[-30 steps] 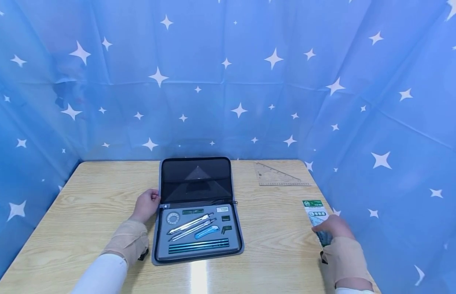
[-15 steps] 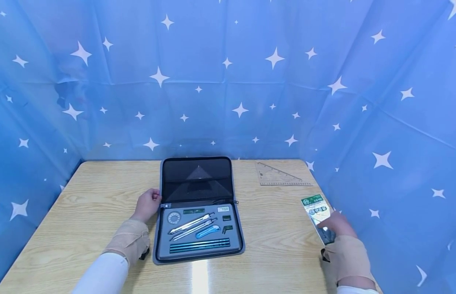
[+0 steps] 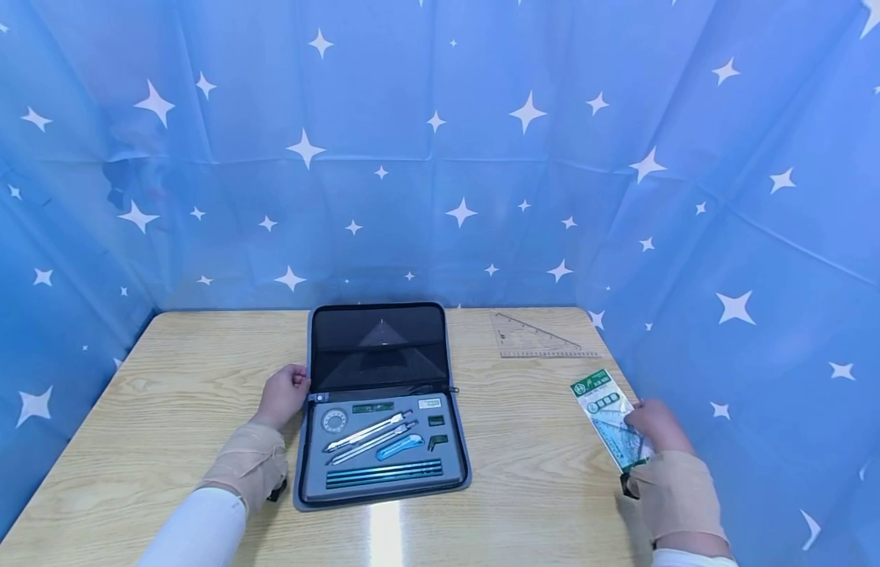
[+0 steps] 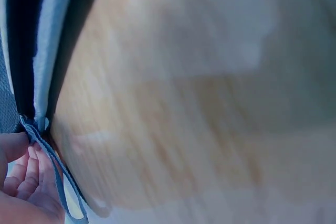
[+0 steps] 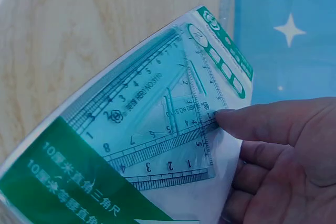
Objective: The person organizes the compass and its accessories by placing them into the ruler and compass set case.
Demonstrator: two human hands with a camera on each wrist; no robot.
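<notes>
A zipped drawing-set case [image 3: 340,331] lies unfolded at the table's middle. Its grey tray holds two compasses [image 3: 369,431], a light-blue cutter [image 3: 400,447], several dark green pencils [image 3: 384,474] and a small round disc [image 3: 334,420]. At the case's left side, by the hinge, my left hand [image 3: 282,398] pinches the edge between thumb and curled fingers; a blue strap loop [image 4: 58,177] hangs there. My right hand [image 3: 658,427] holds a green-and-white packet of clear set squares [image 5: 142,108] at its right edge, thumb on the front and fingers behind.
A clear triangular ruler [image 3: 539,340] lies flat at the table's back right. The wooden table [image 3: 177,378] meets a blue starred curtain [image 3: 411,118] at the back and both sides. Glare marks the table's front.
The packet in my right hand has moved a little left and away from me, turning so the set squares show more clearly. My left hand and the case stay put.
</notes>
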